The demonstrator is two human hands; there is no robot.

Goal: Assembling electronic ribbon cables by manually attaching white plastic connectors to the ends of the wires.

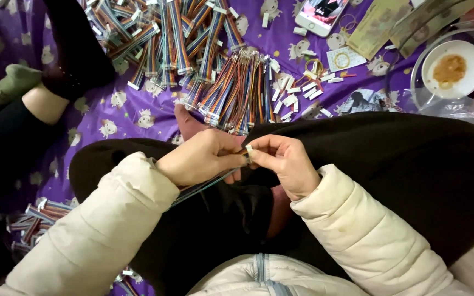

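View from the head camera, looking down at a seated person's lap. The left hand [201,158] was closed around a flat strip of coloured wires [204,185], which ran from the fist down and to the left across the dark trousers [412,175]; the right hand [283,164] pinched a small white plug [249,148] between thumb and forefinger, just at the free end of the wires, the two hands touching over the lap. Whether the wire ends already sat in the plug could not be told, since the fingers hid the joint. Beyond the knees, on a purple patterned cloth [133,109], lay a large heap of wire bundles [231,90], a scatter of loose white plugs [292,93], a phone [320,13] and, at the far right, a white bowl [452,68] inside a clear basin. Risks, as judged from this view: the plug was small and held only at the fingertips, so a slight slip could have dropped it into the folds of the trousers; the wires, gripped well back from their tips, might have bent or splayed instead of entering squarely; and the strip trailing across the leg could have snagged on the cream jacket sleeve [111,219] and pulled the ends out of line.
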